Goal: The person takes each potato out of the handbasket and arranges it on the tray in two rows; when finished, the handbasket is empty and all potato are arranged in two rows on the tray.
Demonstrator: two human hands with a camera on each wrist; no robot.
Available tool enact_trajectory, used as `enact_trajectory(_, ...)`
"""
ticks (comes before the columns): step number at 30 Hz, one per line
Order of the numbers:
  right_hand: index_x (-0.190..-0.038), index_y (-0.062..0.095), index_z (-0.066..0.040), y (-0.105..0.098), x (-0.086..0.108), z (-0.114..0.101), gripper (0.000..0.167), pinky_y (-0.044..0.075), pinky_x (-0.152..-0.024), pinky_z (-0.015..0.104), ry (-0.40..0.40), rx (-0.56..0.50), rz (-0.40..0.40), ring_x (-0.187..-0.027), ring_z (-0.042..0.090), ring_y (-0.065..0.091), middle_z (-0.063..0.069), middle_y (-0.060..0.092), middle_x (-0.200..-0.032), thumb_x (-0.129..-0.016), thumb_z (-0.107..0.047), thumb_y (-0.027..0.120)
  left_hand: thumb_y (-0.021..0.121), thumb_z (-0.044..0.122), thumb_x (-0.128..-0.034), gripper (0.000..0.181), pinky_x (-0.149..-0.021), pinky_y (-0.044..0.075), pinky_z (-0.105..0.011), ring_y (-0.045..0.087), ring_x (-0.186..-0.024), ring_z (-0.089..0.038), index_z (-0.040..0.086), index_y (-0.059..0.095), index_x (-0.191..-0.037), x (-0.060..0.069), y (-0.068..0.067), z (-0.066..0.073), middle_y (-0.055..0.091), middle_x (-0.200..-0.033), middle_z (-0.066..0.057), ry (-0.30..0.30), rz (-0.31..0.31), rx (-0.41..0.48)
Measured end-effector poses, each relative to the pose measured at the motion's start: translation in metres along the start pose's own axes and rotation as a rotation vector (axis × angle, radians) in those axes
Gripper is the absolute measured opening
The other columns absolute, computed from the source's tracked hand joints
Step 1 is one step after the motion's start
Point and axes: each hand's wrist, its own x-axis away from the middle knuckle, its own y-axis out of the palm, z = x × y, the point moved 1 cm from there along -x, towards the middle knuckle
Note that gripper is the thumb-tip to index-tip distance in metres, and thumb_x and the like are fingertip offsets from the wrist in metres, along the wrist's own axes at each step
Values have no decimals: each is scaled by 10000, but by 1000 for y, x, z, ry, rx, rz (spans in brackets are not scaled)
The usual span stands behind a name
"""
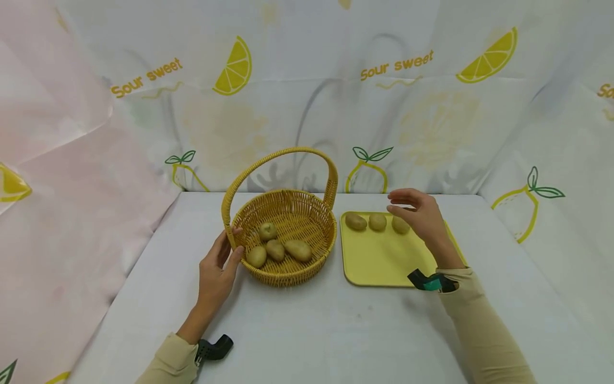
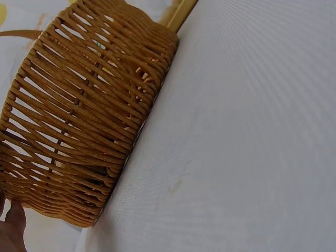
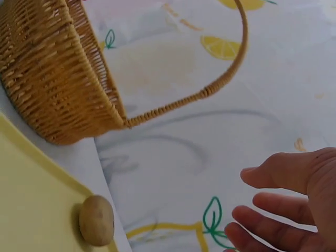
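Note:
A yellow woven basket [image 1: 288,277] with a tall arched handle stands left of centre, with several potatoes [image 1: 298,250] lying in its near half. At the basket's left side, my left hand [image 1: 216,274] grips the rim by the foot of the handle; in the left wrist view only its thumb [image 2: 16,223] and a bit of finger show against the wickerwork. My right hand [image 1: 424,218] is held above the yellow tray [image 1: 384,261], holding nothing, its fingers loosely bent and apart from the thumb. Three potatoes [image 1: 377,222] sit in a row along the tray's far edge, the rightmost partly beside the hand.
Tray and basket stand side by side on a white-covered table [image 1: 326,330], a narrow gap between them. A lemon-printed curtain [image 1: 297,106] rises behind the table's far edge and along both sides. Each wrist wears a black camera mount [image 1: 216,348].

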Motion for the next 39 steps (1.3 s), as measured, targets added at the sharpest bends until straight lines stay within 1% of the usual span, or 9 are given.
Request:
enact_trajectory(4, -1258, 684, 71, 16, -4, -11, 326, 572, -915, 242, -51, -44, -76, -1102, 310, 678, 136, 714, -1180, -971, -65, 753, 578, -182, -982, 493, -1158, 397, -364, 442, -1363, -523, -201, 428, -1451, 0, 0, 0, 581, -1393, -295, -10, 1, 13)
enact_trajectory(8, -1237, 697, 65, 30, -9, -23, 301, 580, -915, 259, -69, -71, -157, -1105, 355, 669, 170, 708, -1193, -969, -61, 751, 580, -189, -976, 514, -1155, 401, -367, 445, -1357, -530, -174, 433, -1468, 1, 0, 0, 581, -1391, -297, -6, 1, 2)
enact_trajectory(15, -1216, 726, 25, 50, -20, -40, 271, 592, -924, 319, -100, -72, -269, -1096, 319, 683, 169, 710, -1195, -959, -52, 763, 581, -183, -980, 496, -1153, 402, -355, 447, -1355, -531, -200, 428, -1452, 2, -1, -2, 576, -1395, -302, -8, 2, -1)
enact_trajectory(20, -1249, 709, 30, 68, -29, -52, 315, 589, -938, 409, -124, -56, -397, -1128, 355, 670, 194, 703, -1202, -957, -73, 766, 582, -194, -972, 504, -1148, 406, -345, 457, -1346, -532, -200, 428, -1453, 2, -2, -2, 580, -1390, -301, 2, 2, -12)
enact_trajectory(22, -1248, 713, 17, 75, -32, -56, 317, 590, -937, 426, -139, -40, -437, -1133, 336, 671, 186, 703, -1206, -954, -86, 773, 582, -191, -975, 500, -1150, 405, -352, 458, -1350, -525, -196, 433, -1452, 1, -1, -2, 583, -1392, -294, 2, 1, -7)
enact_trajectory(27, -1215, 742, -53, 91, -40, -65, 275, 591, -918, 414, -167, -5, -471, -1111, 269, 679, 129, 717, -1195, -950, -112, 787, 584, -183, -979, 497, -1149, 406, -357, 455, -1361, -514, -184, 441, -1455, 1, -1, -2, 581, -1396, -289, 2, 0, -2)
enact_trajectory(32, -1219, 742, -57, 107, -48, -69, 276, 586, -920, 410, -181, 0, -501, -1090, 220, 682, 100, 723, -1185, -954, -123, 784, 592, -181, -976, 506, -1136, 410, -315, 460, -1352, -525, -188, 435, -1456, 0, 0, -2, 576, -1387, -315, 14, -2, -28)
enact_trajectory(37, -1215, 738, -35, 123, -57, -73, 271, 576, -937, 403, -177, -6, -533, -1075, 192, 683, 71, 732, -1154, -965, -134, 770, 595, -179, -976, 505, -1136, 405, -297, 460, -1360, -513, -192, 433, -1454, 1, -1, -1, 573, -1391, -316, 5, -4, -32)
enact_trajectory(39, -1210, 738, -36, 129, -62, -74, 261, 573, -934, 397, -168, -7, -547, -1078, 185, 679, 100, 730, -1162, -967, -128, 764, 596, -176, -977, 502, -1137, 404, -298, 460, -1361, -513, -192, 434, -1452, 1, -1, -1, 574, -1394, -310, 0, -5, -32)
